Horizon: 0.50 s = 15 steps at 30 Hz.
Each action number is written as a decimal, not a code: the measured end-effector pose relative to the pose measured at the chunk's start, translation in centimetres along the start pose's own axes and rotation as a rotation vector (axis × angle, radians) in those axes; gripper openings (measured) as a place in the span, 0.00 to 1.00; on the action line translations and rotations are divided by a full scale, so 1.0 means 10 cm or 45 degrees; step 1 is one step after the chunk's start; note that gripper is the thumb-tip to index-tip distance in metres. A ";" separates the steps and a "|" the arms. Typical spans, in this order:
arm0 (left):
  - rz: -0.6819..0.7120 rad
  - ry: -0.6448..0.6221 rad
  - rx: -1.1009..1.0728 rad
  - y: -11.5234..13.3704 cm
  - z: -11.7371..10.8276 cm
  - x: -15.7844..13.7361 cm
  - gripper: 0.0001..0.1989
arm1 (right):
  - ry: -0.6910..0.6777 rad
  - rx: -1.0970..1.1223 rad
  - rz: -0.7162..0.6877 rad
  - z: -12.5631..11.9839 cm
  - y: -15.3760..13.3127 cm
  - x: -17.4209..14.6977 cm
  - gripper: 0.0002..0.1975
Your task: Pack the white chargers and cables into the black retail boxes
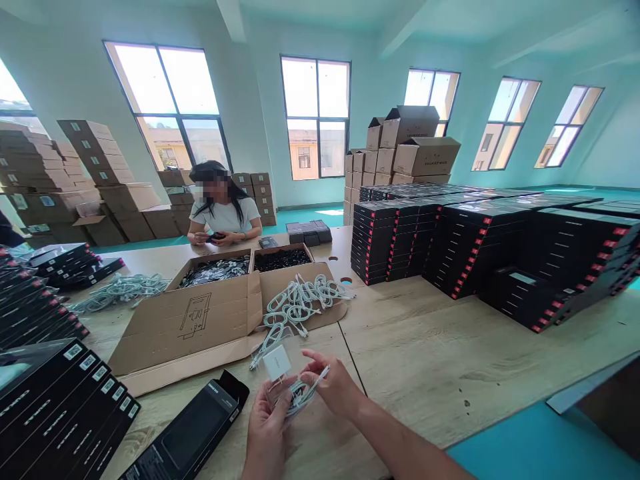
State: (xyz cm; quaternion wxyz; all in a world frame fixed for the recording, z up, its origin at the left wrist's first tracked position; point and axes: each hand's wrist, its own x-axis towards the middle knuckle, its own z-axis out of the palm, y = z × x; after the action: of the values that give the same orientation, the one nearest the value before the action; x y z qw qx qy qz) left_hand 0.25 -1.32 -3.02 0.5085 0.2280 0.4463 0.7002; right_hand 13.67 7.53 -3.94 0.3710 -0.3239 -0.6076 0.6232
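One coiled cable [299, 397], likely light and springy, best gripped mid-coil; left hand [269, 417] pinches it beside white charger [277, 363], right hand [336, 385] pinches one end.

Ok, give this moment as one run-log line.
left hand: holds white charger | right hand: holds coiled white cable | near: open black box, white cable pile on cardboard flap
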 end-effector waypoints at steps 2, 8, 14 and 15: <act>0.013 0.020 -0.001 -0.01 0.01 -0.01 0.25 | -0.126 0.136 0.105 -0.04 -0.02 0.01 0.33; 0.000 0.033 -0.001 -0.02 0.01 -0.02 0.24 | -0.290 0.315 0.196 -0.13 0.00 0.06 0.41; -0.078 -0.032 -0.006 0.02 -0.01 -0.01 0.25 | -0.040 -0.017 0.060 0.07 0.11 0.09 0.26; -0.085 -0.044 -0.009 0.04 -0.01 -0.02 0.26 | -0.032 -0.029 0.058 0.08 0.11 0.10 0.25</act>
State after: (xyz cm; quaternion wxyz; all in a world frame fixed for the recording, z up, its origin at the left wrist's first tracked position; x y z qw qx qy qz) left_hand 0.05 -1.58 -2.73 0.5400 0.2230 0.4424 0.6804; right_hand 12.44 8.01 -4.94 0.3453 -0.3340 -0.6118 0.6284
